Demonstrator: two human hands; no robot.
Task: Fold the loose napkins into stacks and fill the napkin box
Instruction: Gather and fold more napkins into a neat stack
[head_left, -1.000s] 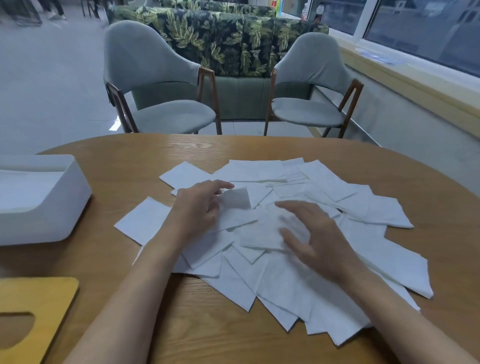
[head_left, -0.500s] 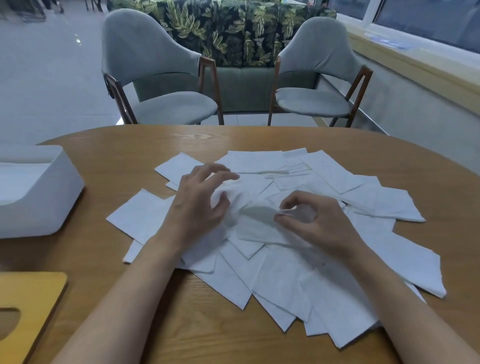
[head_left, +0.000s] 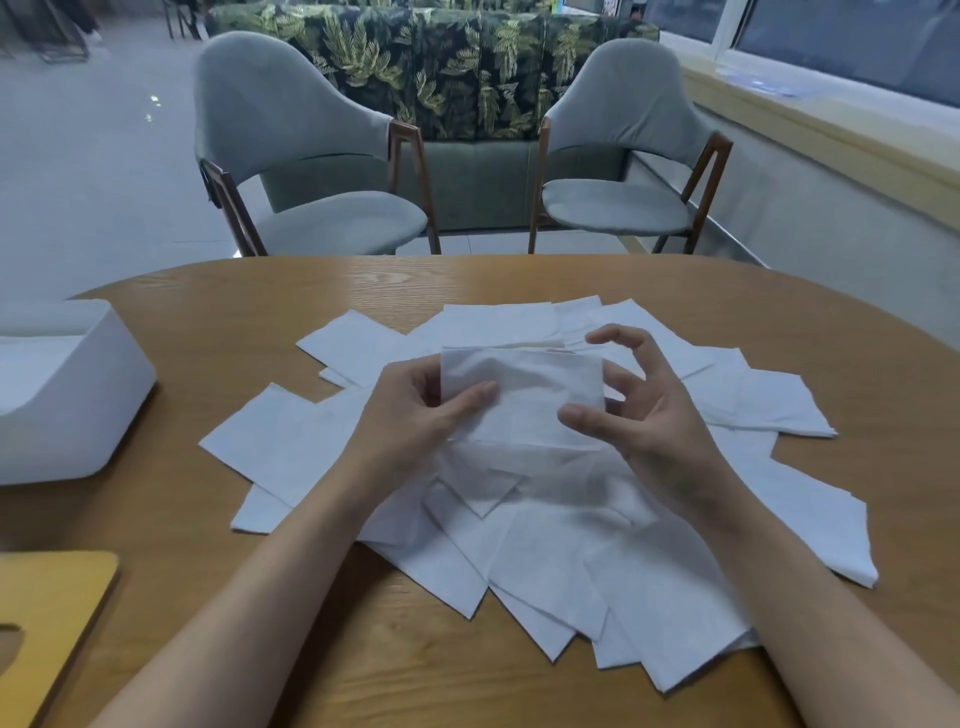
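One napkin (head_left: 524, 395) has risen off the pile (head_left: 597, 561), pinched in the grip of left hand (head_left: 410, 415) and right hand (head_left: 654, 415).

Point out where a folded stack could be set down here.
Bare table: the strip between the napkin box and the loose napkins, and the far edge beyond them. Crowded: the middle, where the left hand and right hand hold a napkin.

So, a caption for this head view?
Left hand and right hand hold one napkin above the loose pile on a table.
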